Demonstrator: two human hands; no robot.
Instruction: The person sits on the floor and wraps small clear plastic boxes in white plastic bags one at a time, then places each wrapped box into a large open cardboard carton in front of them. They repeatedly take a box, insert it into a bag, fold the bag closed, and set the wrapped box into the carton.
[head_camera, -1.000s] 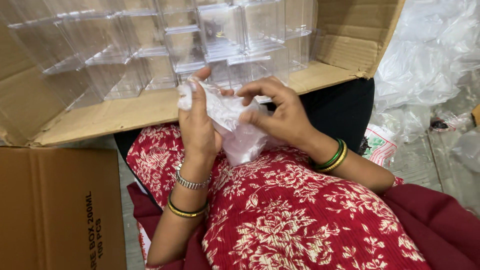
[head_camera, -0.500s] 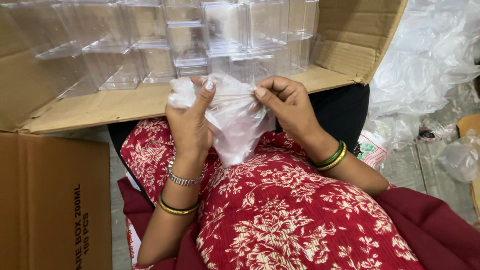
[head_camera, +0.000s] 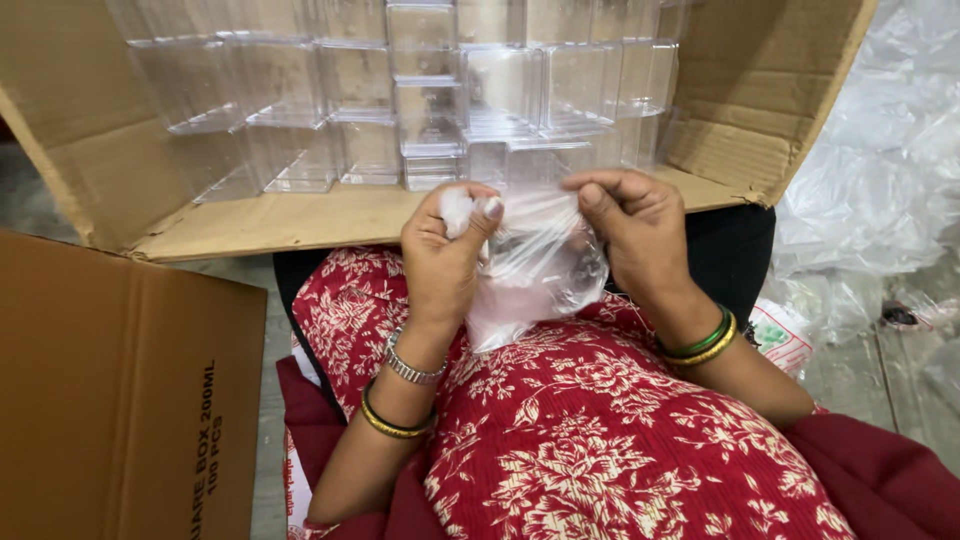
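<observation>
Both hands held a thin clear plastic bag (head_camera: 535, 270) over the lap, just near of the open carton (head_camera: 300, 215) of clear boxes (head_camera: 430, 90). The left hand (head_camera: 440, 255) pinched a bunched corner; the right hand (head_camera: 635, 225) gripped the far edge. Best, I judged, to pull gently — the film looked easily torn.

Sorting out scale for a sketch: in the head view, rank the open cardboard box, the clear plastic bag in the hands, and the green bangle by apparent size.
1. Open cardboard box, widest by far.
2. Clear plastic bag, held between left hand and right hand.
3. Green bangle, smallest.
</observation>
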